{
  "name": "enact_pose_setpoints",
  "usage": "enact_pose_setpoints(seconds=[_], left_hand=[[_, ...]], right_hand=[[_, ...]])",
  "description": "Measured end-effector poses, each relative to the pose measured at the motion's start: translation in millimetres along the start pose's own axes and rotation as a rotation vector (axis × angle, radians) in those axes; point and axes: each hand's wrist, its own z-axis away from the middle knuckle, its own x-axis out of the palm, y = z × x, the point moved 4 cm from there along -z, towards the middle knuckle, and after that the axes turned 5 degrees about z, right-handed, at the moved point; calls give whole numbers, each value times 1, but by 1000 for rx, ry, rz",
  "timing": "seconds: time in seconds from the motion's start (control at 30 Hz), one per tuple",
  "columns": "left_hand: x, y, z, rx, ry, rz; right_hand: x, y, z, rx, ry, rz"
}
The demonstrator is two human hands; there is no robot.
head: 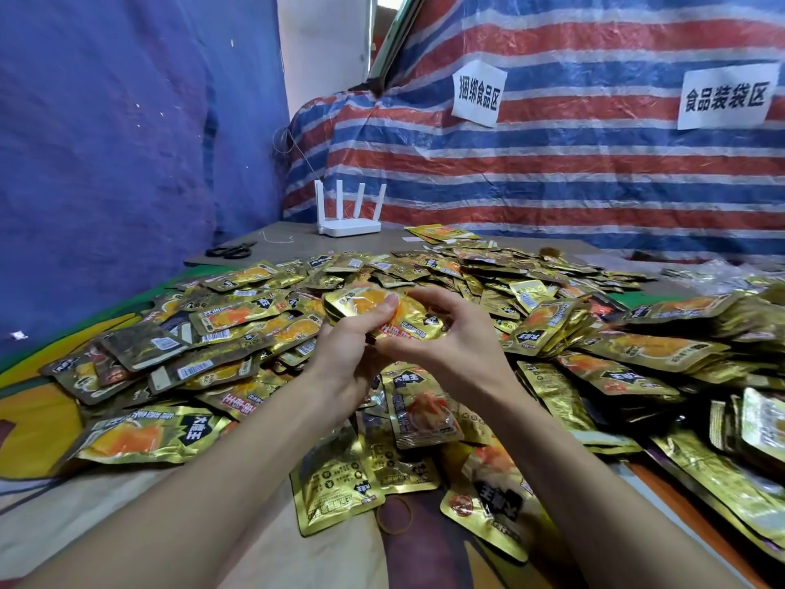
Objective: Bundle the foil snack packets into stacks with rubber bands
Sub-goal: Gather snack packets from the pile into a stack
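The left hand (348,348) and right hand (452,340) both clasp a packet stack (369,308), while a rubber band (395,514) lies loose nearer the person, roughly midway between them.

Bright, even indoor light; source probably overhead, out of frame. Small glare flecks all over foil packets (424,265), gold faces washed out near centre. Shadows soft, short, mostly beneath pile edges. Strong wide-angle bend: stripes on tarp (552,163) curve, corners stretch. Overall mild softness and compression smear, worst on blue sheet (106,142); packet print blurs toward lower edge.
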Motion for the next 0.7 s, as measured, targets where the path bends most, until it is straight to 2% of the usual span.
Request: enact_pose_setpoints(seconds=[0.17,0.33,0.43,0.53,0.63,0.7], left_hand=[[-5,-4,0,-126,19,-22],[-6,-8,-1,-192,17,-62],[-7,-6,-3,-204,39,-42],[-10,0,-9,-131,19,-10],[-10,2,-8,-73,-27,-32],[-10,2,-6,-51,-31,-45]], right_hand=[[1,3,1,-38,-34,153],[9,7,2,56,-99,222],[13,9,1,112,-153,162],[14,11,2,149,-218,90],[13,11,2,204,-214,-91],[8,11,-1,226,-197,-129]])
